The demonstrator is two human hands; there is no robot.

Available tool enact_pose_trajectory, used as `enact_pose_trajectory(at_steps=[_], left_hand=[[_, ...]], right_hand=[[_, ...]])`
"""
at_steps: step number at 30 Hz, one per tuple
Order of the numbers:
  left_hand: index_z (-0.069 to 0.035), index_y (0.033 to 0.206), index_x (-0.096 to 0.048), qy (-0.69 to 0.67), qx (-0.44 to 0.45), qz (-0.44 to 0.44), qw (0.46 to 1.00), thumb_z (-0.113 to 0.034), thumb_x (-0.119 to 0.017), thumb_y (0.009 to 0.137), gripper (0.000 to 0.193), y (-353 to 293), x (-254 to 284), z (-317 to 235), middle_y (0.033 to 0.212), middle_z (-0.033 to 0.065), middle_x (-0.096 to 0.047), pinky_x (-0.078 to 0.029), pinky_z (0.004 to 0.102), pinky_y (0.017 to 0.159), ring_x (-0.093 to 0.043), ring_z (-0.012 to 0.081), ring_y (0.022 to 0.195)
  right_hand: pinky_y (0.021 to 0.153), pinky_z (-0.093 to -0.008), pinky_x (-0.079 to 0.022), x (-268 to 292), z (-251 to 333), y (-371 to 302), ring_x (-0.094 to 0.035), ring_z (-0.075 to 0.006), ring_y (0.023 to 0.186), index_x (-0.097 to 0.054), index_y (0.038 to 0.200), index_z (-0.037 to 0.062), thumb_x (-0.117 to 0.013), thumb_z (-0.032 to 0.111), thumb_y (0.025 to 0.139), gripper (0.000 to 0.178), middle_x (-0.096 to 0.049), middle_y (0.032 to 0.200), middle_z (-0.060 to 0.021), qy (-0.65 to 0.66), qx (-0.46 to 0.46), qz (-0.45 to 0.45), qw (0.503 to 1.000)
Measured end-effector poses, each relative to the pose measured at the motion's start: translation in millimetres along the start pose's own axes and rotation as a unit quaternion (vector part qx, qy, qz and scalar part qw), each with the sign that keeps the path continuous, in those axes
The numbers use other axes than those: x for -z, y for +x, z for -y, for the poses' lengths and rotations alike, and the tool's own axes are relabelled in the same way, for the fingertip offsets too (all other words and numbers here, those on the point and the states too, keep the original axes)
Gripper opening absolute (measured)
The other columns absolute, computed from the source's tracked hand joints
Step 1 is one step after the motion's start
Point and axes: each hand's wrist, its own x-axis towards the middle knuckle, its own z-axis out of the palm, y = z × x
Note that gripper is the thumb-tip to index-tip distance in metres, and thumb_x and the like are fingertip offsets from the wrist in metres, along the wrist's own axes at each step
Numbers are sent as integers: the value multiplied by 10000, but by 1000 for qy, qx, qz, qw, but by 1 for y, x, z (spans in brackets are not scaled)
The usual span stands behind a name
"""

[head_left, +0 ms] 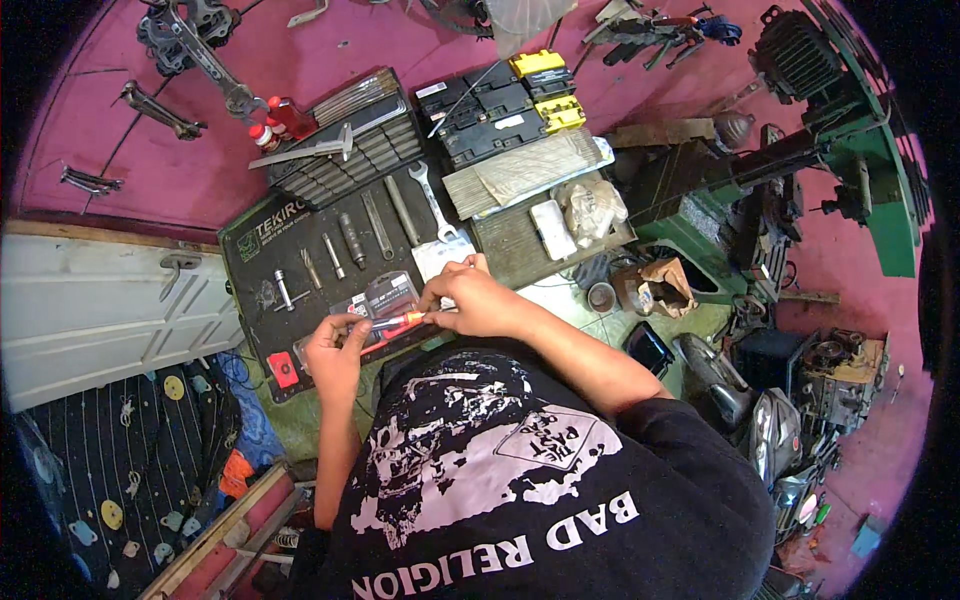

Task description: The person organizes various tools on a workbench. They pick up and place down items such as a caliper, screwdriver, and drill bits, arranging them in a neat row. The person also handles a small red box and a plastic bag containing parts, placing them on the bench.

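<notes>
In the head view, a slender dark-and-orange tool (pixel 392 322) is held over the near edge of the black counter (pixel 318 228). Its dark end is pinched by the left hand (pixel 338 348) and its orange end by the right hand (pixel 470 300), so the hands are set slightly apart, both clamped on it. Its exact kind cannot be told, being small and partly covered. Behind it a clear plastic package (pixel 388 290) is seen; farther back, a combination wrench (pixel 430 198) is laid beside a metal rod (pixel 401 210).
</notes>
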Motion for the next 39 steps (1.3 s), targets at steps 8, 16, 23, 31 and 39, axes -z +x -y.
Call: enact_pose_trajectory(at_steps=[8,16,23,31,39], left_hand=[[0,1030,-720,41,-14,111,993,-50,-831,840,226,-5,-11,-3,913,40,-732,-529,263,736,-665,102,825],[-9,1047,-761,140,-61,240,959,-171,-717,955,191,-18,-21,-20,921,118,-763,-546,326,801,-717,189,854],[21,1139,-706,-9,33,276,961,-119,-608,1027,204,-30,-17,-22,1018,68,-765,-523,312,923,-689,129,986],[27,1156,-688,-111,44,233,965,-178,-591,1056,247,-35,10,1,1053,62,-759,-514,292,924,-674,119,994],[36,1140,-689,-184,50,207,960,-181,-598,1059,249,-23,38,25,1043,71,-756,-505,279,922,-662,113,989]], right_hand=[[931,-368,-453,10,-26,-14,-655,-194,941,-757,936,77,-798,159,870,113,-742,915,-49,187,-59,-73,978],[861,-286,-496,7,-16,-1,-637,-103,921,-734,907,0,-739,91,934,95,-738,962,-50,384,-50,-78,919],[899,-286,-499,-20,5,15,-640,-97,949,-746,1020,-20,-669,170,1012,205,-752,996,-41,398,-82,-25,913],[882,-287,-517,-49,28,36,-636,-95,952,-730,1092,-13,-659,151,1019,193,-739,1031,-19,405,-86,24,910],[774,-267,-526,-79,50,53,-603,-80,865,-711,1203,9,-761,163,944,306,-717,984,-21,327,-60,29,943]])
